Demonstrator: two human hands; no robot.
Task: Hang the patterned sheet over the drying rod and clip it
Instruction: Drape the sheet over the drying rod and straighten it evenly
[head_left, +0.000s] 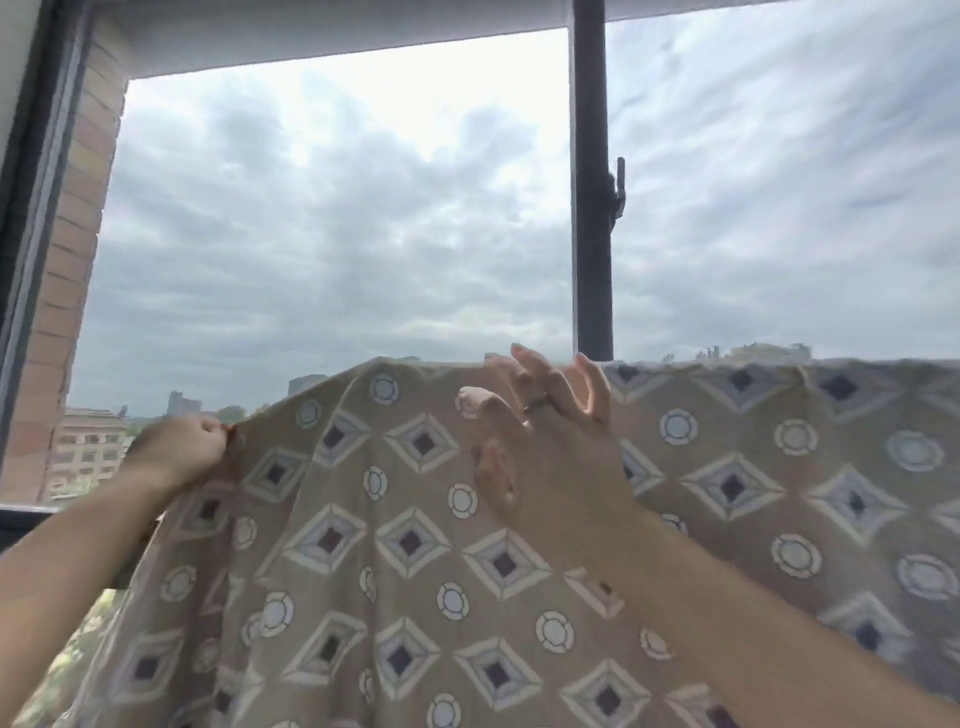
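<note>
Head view: your left hand (179, 451) pinches the left edge of the beige cotton sheet with diamond and ring print (395, 540), which drapes before the open window. Your right hand (540, 447) rests spread-fingered against its top fold, gripping nothing.

One patterned sheet (415, 545), two bare hands — left hand (182, 449), right hand (545, 452) — and one ring (535, 402).

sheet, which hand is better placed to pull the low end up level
Left. The left hand is already closed on the sheet at its drooping left edge. The right hand is open, fingers spread near the top fold, away from that end.
</note>
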